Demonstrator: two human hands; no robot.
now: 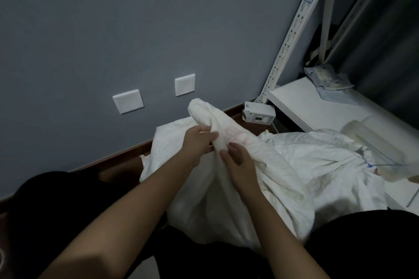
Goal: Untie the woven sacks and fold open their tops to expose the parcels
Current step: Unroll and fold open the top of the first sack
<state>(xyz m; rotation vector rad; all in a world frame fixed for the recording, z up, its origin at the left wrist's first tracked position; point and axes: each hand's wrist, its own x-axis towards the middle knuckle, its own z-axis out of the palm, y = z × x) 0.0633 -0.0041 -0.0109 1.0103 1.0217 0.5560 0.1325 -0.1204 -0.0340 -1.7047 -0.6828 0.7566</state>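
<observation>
Both forearms reach fwd; left hand pinches bunched neck of woven sack; right hand just beside, fingers curled gripping sack fabric.

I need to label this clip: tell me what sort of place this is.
Probably a small storeroom or parcel sorting corner: a slotted metal shelf upright, white woven sacks bunched on the floor, and a small carton by the grey wall.

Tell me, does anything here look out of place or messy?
A small white box lies tipped on the floor by the shelf post, and crumpled plastic packets sprawl on the white shelf. Otherwise nothing stands out.
</observation>
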